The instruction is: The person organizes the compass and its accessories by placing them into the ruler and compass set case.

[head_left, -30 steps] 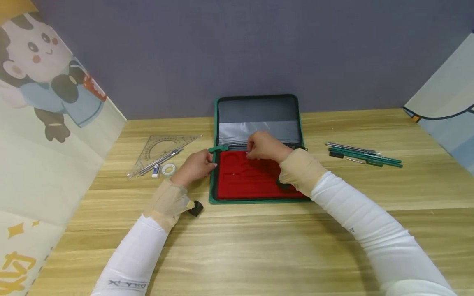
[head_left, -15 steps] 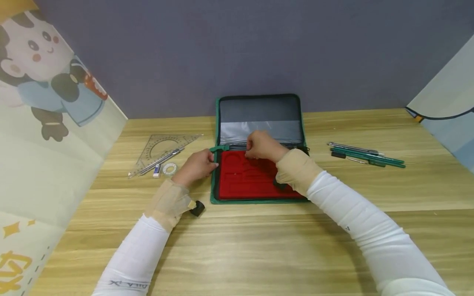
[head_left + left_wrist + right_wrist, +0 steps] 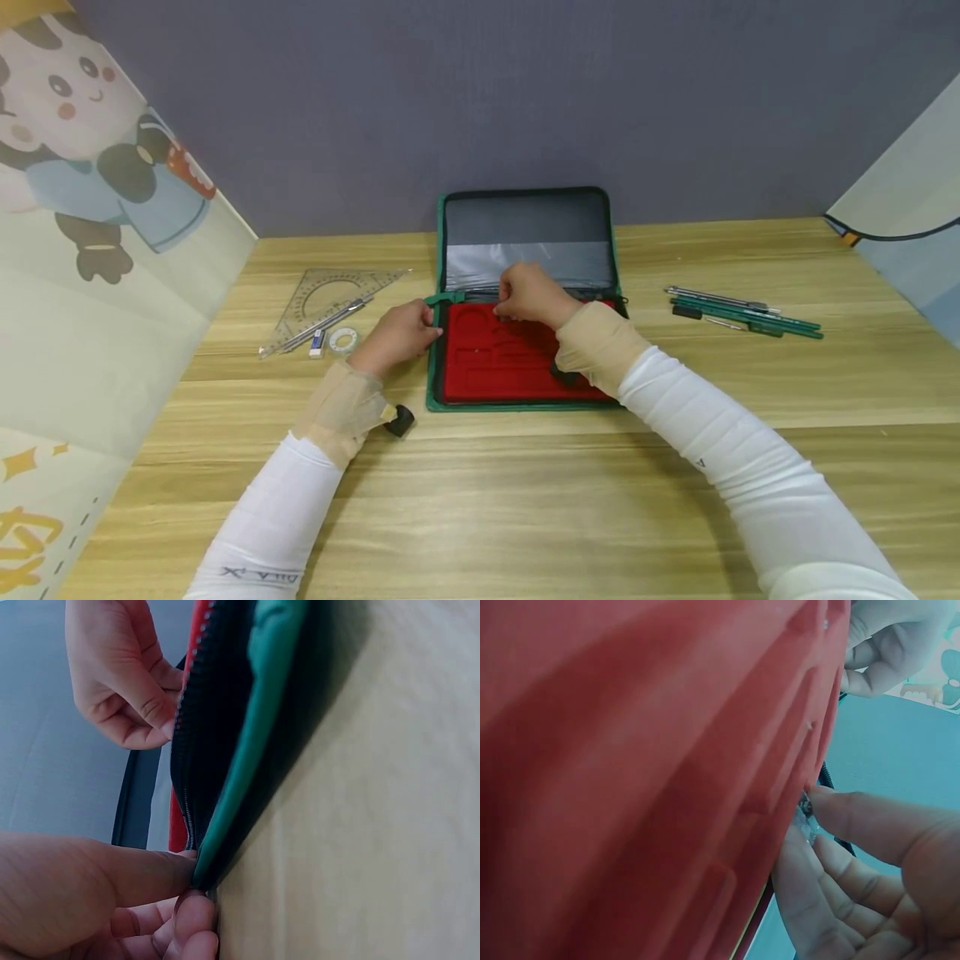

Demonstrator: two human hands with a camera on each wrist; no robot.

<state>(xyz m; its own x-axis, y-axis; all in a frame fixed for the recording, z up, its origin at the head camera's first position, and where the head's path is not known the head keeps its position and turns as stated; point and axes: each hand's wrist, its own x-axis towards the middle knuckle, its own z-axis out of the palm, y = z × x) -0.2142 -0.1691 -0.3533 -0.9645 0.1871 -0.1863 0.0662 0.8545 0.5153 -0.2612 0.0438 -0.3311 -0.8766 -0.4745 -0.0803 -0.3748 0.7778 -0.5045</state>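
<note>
A green zip case (image 3: 432, 392) lies unfolded on the table, its lid leaning back against the wall. A red moulded tray (image 3: 487, 383) with shaped recesses fills its lower half. My left hand (image 3: 401, 333) pinches the case's left edge between thumb and fingers, beside the zip (image 3: 189, 817). At the tray's far edge, my right hand (image 3: 534, 293) pinches a small shiny, partly clear piece (image 3: 805, 814) between thumb and fingers. Most of that piece is hidden by the fingers, so its kind does not show.
Left of the case lie a clear set square (image 3: 300, 293), a metal compass-like tool (image 3: 330, 321), an eraser (image 3: 317, 343) and a white ring (image 3: 343, 340). To the right are green pencils (image 3: 787, 323), a metal tool (image 3: 712, 297) and small dark pieces (image 3: 687, 312).
My right hand has shifted slightly left along the tray's far edge. The left hand keeps its grip on the case's edge. The view has shifted a little.
</note>
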